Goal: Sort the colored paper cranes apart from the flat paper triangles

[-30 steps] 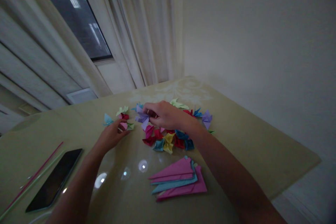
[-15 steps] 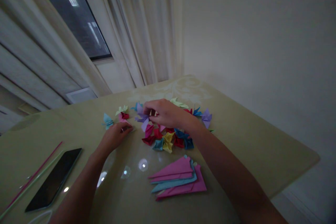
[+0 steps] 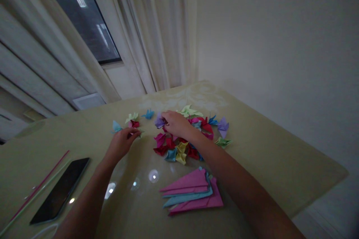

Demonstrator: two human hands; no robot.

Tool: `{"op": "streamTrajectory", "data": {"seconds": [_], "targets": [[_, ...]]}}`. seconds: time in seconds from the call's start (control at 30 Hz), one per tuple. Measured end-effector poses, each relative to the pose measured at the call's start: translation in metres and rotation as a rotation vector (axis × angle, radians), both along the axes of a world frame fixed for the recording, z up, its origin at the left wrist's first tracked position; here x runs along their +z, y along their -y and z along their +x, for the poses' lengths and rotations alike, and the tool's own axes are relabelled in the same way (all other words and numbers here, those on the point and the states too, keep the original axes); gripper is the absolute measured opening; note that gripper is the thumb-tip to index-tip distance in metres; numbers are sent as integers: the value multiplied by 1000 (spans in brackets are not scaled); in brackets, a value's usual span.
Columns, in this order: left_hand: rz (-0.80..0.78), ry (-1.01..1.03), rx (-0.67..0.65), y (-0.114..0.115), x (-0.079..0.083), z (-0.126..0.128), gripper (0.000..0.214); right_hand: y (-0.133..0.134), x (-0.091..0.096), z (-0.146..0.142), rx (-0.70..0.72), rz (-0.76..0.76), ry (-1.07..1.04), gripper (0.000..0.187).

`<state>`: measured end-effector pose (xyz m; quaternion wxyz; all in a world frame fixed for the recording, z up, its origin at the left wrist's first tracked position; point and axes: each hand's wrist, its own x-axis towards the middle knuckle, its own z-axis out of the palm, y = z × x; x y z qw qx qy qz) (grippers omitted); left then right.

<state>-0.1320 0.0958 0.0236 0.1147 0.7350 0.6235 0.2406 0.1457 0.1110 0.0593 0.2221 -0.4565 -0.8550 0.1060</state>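
Note:
My right hand [image 3: 178, 124] is closed, thumb and fingers pinching a purple origami flower [image 3: 159, 121] at the far left of a pile of folded paper pieces. Red, pink, yellow and blue pieces lie below and around that hand, among them a yellow origami piece [image 3: 181, 153]. My left hand [image 3: 123, 142] is also closed, its fingertips together on a small pale green folded paper [image 3: 141, 134], mostly hidden. Just beyond it sit a light blue origami piece [image 3: 116, 126], a red and pink one [image 3: 134, 123] and a light green one [image 3: 131, 117].
Closest to me lies a fanned stack of pink and blue folded paper wedges [image 3: 190, 192]. A dark phone [image 3: 60, 190] rests at the left beside a pink thin stick [image 3: 42, 183] and a pale green one. Curtains and a wall stand behind the table [image 3: 269, 157].
My right hand has drawn the purple flower rightward to the pile's edge, uncovering the blue piece behind it. My left fingertips have shifted slightly up and left.

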Motion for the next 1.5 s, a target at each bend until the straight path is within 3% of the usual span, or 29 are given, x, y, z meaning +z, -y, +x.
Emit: {"op": "streamTrajectory", "data": {"seconds": [0.1, 0.2, 0.3, 0.4, 0.6, 0.73, 0.87, 1.03, 1.1, 1.3, 1.5], "targets": [[11, 17, 18, 1, 4, 0, 41, -1, -15, -12, -61, -28, 39, 20], [49, 75, 27, 2, 7, 1, 36, 1, -18, -14, -87, -43, 89, 26], [74, 173, 9, 4, 10, 5, 35, 3, -11, -9, -68, -52, 130, 27], [56, 252, -78, 7, 13, 15, 36, 8, 3, -7, -37, -12, 29, 21], [109, 207, -217, 24, 33, 43, 37, 23, 25, -16, 185, -86, -233, 25], [142, 168, -261, 28, 42, 49, 39, 23, 28, -13, 235, -101, -221, 9], [111, 75, -228, 18, 25, 38, 43, 20, 31, 0, 191, -53, -148, 8], [11, -327, 20, 8, -19, 8, 39, 33, 48, 14, 253, -93, -2, 11], [-67, -419, 29, 6, -28, 0, 36, 43, 54, 14, 297, -98, 57, 11], [-39, -439, -74, -1, -23, -1, 22, 61, 58, 2, 430, -232, 129, 10], [-30, -391, -81, 2, -21, 7, 25, 56, 51, 2, 392, -333, 263, 21]]}}
